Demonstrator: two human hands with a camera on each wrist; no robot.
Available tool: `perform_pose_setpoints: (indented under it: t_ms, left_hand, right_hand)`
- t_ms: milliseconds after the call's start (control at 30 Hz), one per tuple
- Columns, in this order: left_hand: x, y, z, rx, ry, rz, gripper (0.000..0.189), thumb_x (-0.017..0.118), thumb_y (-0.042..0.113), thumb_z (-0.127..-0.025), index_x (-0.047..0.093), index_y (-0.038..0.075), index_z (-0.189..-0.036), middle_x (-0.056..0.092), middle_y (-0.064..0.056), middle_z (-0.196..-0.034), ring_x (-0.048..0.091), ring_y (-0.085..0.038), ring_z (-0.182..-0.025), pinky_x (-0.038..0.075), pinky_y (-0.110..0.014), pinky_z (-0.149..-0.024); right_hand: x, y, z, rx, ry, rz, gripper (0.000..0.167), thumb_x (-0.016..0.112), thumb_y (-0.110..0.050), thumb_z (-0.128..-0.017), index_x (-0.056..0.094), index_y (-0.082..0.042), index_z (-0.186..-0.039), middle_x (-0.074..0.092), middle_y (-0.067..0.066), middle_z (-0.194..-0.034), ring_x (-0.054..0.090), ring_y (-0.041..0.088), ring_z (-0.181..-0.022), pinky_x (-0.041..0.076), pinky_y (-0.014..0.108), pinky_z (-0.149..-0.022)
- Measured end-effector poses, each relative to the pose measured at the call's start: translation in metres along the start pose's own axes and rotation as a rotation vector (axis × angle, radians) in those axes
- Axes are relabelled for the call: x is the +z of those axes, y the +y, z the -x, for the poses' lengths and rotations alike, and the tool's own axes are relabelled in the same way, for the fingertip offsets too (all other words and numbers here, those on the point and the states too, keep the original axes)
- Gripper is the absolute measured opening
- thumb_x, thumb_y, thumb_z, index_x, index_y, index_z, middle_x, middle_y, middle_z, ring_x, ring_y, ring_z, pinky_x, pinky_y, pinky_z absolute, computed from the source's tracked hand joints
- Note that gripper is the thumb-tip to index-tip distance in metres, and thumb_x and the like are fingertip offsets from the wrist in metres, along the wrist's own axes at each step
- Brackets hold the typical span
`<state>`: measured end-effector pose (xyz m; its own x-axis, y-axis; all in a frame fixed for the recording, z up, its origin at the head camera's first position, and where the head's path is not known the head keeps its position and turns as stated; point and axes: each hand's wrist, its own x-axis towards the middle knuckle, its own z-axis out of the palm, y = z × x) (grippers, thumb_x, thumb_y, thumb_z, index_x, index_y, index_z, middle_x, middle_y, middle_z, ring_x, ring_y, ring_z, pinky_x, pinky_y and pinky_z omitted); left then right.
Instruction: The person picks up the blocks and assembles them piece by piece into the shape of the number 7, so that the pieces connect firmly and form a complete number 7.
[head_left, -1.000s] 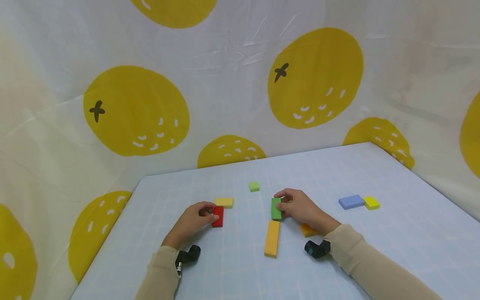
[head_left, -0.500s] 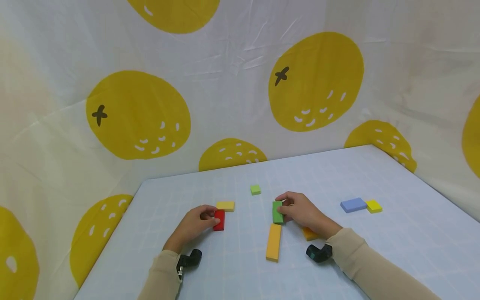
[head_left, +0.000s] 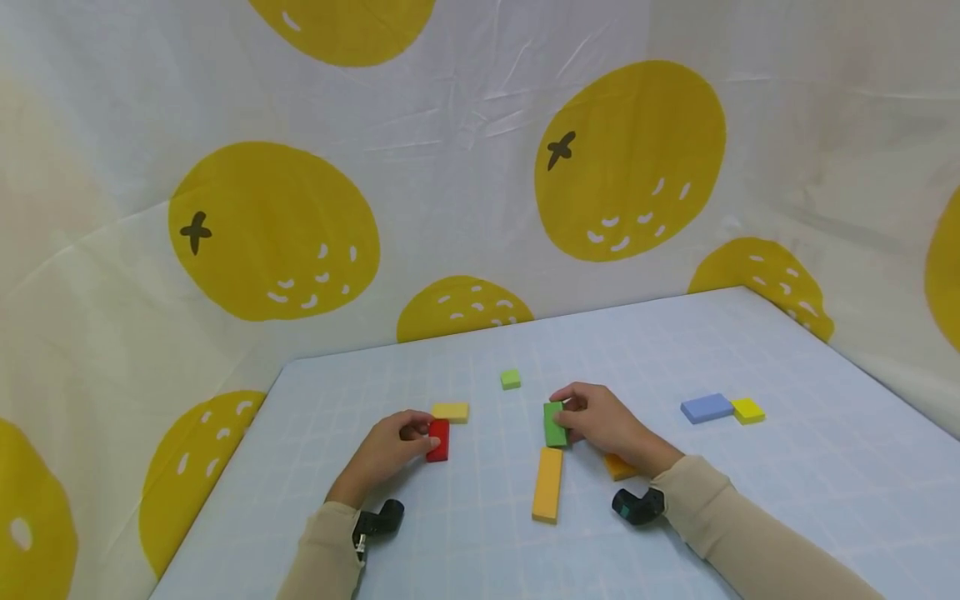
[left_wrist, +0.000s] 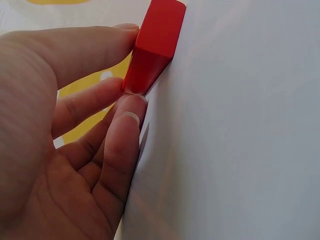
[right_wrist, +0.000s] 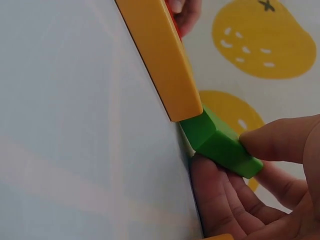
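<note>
Between thumb and fingertips, my left hand (head_left: 387, 452) pinches a red rectangular block (head_left: 438, 440), whose end (left_wrist: 159, 30) faces the left wrist camera. A pale yellow block (head_left: 452, 412) lies just behind the red one. My right hand (head_left: 606, 421) holds a green block (head_left: 554, 424), thumb on one face and fingers on the other. In the right wrist view the green block (right_wrist: 225, 148) sits at an angle by the end of a long orange block (right_wrist: 161, 60). That orange block (head_left: 547, 486) lies flat, pointing toward me in the head view.
A small light green block (head_left: 511, 380) lies farther back. To the right, a blue block (head_left: 707, 408) touches a bright yellow block (head_left: 748, 411). Another orange block (head_left: 618, 468) is partly hidden under my right wrist. The pale checked tabletop (head_left: 480, 542) ends at a fruit-patterned curtain (head_left: 465, 208).
The head view has shifted slightly. Both hands keep their hold on the red and green blocks, almost without moving.
</note>
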<state>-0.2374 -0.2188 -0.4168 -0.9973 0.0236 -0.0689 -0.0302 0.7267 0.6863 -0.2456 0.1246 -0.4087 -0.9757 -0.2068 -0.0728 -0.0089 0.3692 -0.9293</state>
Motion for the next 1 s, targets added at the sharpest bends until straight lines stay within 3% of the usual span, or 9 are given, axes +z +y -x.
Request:
perform_pose_setpoints:
  t_ms: [1000]
  left_hand:
    - [0.0000, -0.0020, -0.0005, -0.002, -0.001, 0.001, 0.044, 0.080, 0.033, -0.086, 0.066, 0.019, -0.126, 0.064, 0.003, -0.105, 0.057, -0.018, -0.097, 0.055, -0.034, -0.083]
  right_hand:
    - [0.0023, 0.0023, -0.0009, -0.015, 0.022, 0.045, 0.024, 0.068, -0.010, -0.094, 0.065, -0.004, -0.117, 0.064, 0.007, -0.103, 0.064, 0.019, -0.083, 0.059, 0.032, -0.074]
